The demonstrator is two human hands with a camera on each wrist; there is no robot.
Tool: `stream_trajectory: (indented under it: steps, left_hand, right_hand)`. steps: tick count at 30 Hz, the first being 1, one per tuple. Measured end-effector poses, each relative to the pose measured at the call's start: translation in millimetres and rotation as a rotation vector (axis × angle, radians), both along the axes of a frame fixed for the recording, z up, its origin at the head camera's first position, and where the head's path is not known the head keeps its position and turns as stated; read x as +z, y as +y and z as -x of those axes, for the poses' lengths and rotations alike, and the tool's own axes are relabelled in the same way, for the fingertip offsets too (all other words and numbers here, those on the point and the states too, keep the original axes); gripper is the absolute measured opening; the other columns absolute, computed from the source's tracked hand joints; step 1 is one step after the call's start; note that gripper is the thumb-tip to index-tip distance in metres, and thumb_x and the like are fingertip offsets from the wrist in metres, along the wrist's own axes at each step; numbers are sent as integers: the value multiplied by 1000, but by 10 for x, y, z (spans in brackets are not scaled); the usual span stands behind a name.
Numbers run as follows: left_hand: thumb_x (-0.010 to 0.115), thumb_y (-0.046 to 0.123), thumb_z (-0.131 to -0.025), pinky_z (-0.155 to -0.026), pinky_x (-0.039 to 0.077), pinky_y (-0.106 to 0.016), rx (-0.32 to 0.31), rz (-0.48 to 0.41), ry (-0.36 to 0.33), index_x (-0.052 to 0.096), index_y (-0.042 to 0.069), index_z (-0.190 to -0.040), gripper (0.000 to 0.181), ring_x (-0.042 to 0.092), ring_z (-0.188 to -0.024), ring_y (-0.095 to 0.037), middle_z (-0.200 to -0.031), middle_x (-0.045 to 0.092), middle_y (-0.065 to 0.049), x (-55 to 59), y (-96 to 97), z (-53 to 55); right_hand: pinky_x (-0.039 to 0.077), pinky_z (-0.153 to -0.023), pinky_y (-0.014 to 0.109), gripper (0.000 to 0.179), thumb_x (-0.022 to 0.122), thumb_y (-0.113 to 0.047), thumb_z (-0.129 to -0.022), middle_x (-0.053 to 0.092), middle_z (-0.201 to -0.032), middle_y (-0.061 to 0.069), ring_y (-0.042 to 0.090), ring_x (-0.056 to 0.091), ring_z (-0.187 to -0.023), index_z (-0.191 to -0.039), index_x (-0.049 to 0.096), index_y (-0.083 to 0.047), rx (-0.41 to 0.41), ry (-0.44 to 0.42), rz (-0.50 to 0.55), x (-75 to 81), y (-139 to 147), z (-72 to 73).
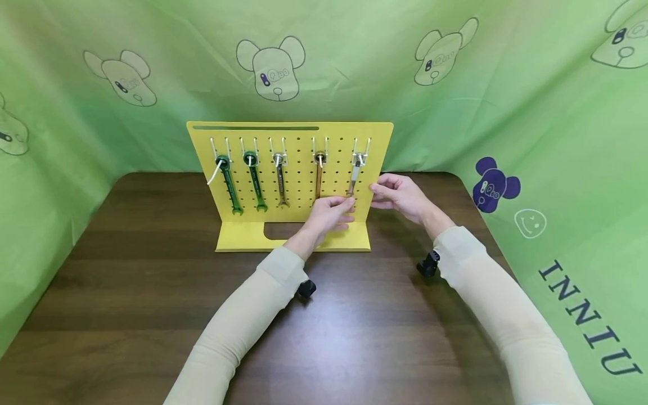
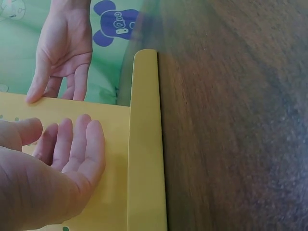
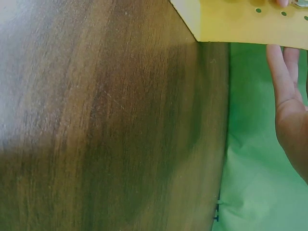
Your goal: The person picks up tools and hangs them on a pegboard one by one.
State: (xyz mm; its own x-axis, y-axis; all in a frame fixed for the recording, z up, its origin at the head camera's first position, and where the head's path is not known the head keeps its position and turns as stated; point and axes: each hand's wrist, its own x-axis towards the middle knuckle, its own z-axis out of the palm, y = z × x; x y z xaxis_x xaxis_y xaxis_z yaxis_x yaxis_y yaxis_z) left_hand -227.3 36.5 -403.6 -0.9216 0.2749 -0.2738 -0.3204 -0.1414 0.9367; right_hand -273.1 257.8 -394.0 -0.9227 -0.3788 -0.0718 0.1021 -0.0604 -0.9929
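A yellow pegboard (image 1: 298,211) stands upright on its base, with several wrenches hanging from its hooks. My left hand (image 1: 326,216) is in front of its lower right part, fingertips right at the lower end of a silver wrench (image 1: 355,173). In the left wrist view, the fingers of that left hand (image 2: 72,159) are loosely bent, thumb apart, with nothing visible between them. At the board's right edge, my right hand (image 1: 402,197) holds on, thumb in front and the other fingers behind. A copper-coloured wrench (image 1: 319,177) hangs left of the silver one, its lower end hidden behind my left hand.
Two green wrenches (image 1: 230,185) and a smaller silver wrench (image 1: 280,183) hang on the board's left half. The board's base rests on a dark wooden table (image 1: 167,281). Green printed cloth (image 1: 354,67) surrounds the table's back and sides.
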Motion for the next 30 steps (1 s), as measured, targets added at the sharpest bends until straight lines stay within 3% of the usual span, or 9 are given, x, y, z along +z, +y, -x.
stream_trajectory:
  steps: [5, 11, 14, 16, 18, 22, 25, 27, 30]
  left_hand:
    - [68, 26, -90, -88, 51, -47, 5, -7, 0, 67, 7, -113, 30, 64, -102, -33, -109, 67, -13, -1, -12, -23]
    - [70, 18, -89, -88, 52, -46, -38, -23, 29, 67, 6, -115, 29, 62, -105, -35, -114, 65, -14, 15, -37, -23]
    - [70, 11, -88, -88, 51, -47, -81, -17, 94, 65, 3, -118, 32, 59, -109, -37, -118, 63, -16, 74, -118, -49]
    - [69, 10, -88, -89, 51, -46, -136, 24, 177, 62, 2, -120, 34, 58, -110, -36, -119, 61, -16, 144, -223, -82]
    - [69, 13, -88, -89, 51, -43, -201, 113, 296, 61, 2, -122, 37, 59, -109, -31, -120, 61, -14, 236, -375, -127]
    - [67, 25, -90, -92, 49, -34, -274, 372, 580, 61, 8, -124, 39, 59, -105, -16, -119, 62, -8, 438, -807, -219]
    - [66, 29, -91, -92, 49, -31, -252, 494, 719, 61, 8, -123, 38, 59, -105, -13, -118, 63, -8, 565, -1185, -287]
    - [65, 28, -92, -91, 50, -34, -219, 516, 759, 62, 7, -122, 37, 60, -105, -15, -118, 64, -10, 624, -1432, -339]
    - [65, 27, -92, -88, 52, -37, -162, 605, 846, 64, 9, -120, 33, 60, -105, -16, -118, 64, -7, 648, -1790, -409]
  right_hand:
    - [45, -91, 55, 8, 63, -7, -92, 68, -97, 10, 26, 68, -88, -99, 65, -5, 5, 19, -12, 6, -20, -11]
    - [43, -91, 57, 7, 62, -6, -92, 68, -96, 10, 26, 68, -88, -98, 64, -4, -2, 24, -16, 33, 5, -31]
    - [44, -90, 57, 12, 64, -10, -91, 68, -96, 11, 26, 68, -88, -100, 63, -2, -7, 46, -75, 78, 10, -25]
    - [48, -87, 54, 17, 67, -13, -90, 68, -96, 12, 26, 68, -88, -100, 63, 0, -17, 91, -156, 132, 11, -23]
    - [52, -84, 49, 20, 68, -16, -89, 67, -96, 13, 24, 67, -87, -98, 62, 1, -15, 175, -282, 209, 10, -33]
    - [54, -79, 35, 21, 66, -28, -91, 67, -92, 6, 17, 63, -85, -94, 63, -7, 10, 488, -680, 396, 2, -82]
    - [48, -83, 38, 24, 62, -33, -93, 67, -100, 4, 20, 61, -94, -105, 65, -11, -23, 716, -932, 557, 6, -147]
    - [42, -97, 45, 33, 61, -31, -94, 65, -114, 9, 27, 57, -109, -118, 62, -9, -54, 797, -1018, 668, 26, -200]
    - [20, -112, 54, 42, 58, -26, -96, 55, -132, 16, 36, 42, -128, -131, 54, -4, -100, 881, -1120, 832, 90, -293]
